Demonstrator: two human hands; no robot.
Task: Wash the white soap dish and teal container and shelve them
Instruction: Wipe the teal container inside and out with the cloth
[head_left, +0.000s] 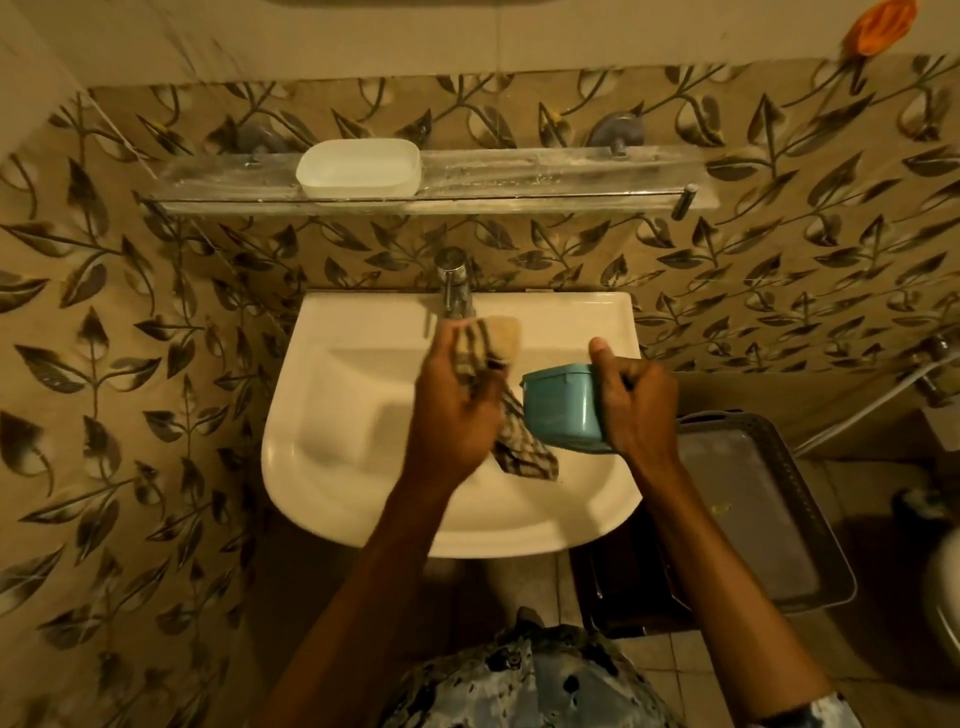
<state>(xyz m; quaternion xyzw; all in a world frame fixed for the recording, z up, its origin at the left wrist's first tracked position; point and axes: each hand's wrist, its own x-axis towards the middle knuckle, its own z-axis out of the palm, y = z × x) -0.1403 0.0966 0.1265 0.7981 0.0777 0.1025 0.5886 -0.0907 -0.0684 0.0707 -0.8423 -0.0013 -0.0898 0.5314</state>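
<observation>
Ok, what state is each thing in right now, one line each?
Soap dish: upright on the shelf, empty.
Teal container: tipped sideways above the sink, in the right hand's grip.
Cloth: bunched in the left hand, end dangling.
Tap: no water stream visible.

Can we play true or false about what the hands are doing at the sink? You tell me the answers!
1. The white soap dish sits on the shelf. True.
2. The right hand holds the teal container. True.
3. The left hand holds nothing. False: it grips a checked cloth.
4. The teal container stands on the shelf beside the dish. False: it is held up over the sink.
</observation>
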